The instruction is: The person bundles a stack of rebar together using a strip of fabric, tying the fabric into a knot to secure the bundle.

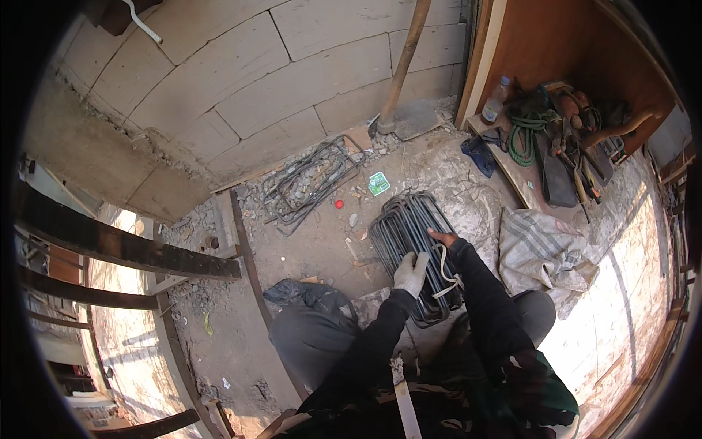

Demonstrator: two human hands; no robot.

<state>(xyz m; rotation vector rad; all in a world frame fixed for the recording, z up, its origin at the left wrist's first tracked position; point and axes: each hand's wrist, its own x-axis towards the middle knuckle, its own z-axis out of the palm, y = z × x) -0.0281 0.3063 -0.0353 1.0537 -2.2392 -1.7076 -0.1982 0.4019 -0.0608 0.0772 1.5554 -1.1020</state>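
Observation:
A stack of bent steel rebar stirrups [395, 230], rectangular and dark grey, stands tilted between my knees. My left hand [412, 274], in a whitish work glove, grips the bars near the middle of the stack. At the stack's right edge, my bare right hand [443, 238] lays its thumb over the bars, and its other fingers are mostly hidden. A pale cord or strap [446, 282] loops over the bars just below that hand. More loose stirrups [311, 183] lie on the rubble by the wall.
A shovel [398, 80] leans against the block wall. To the right, a wooden board [504, 164] bears tools, green rope [523, 139] and a plastic bottle [494, 100]. A woven sack [545, 249] lies beside my right knee. Dark beams [124, 238] cross the left side.

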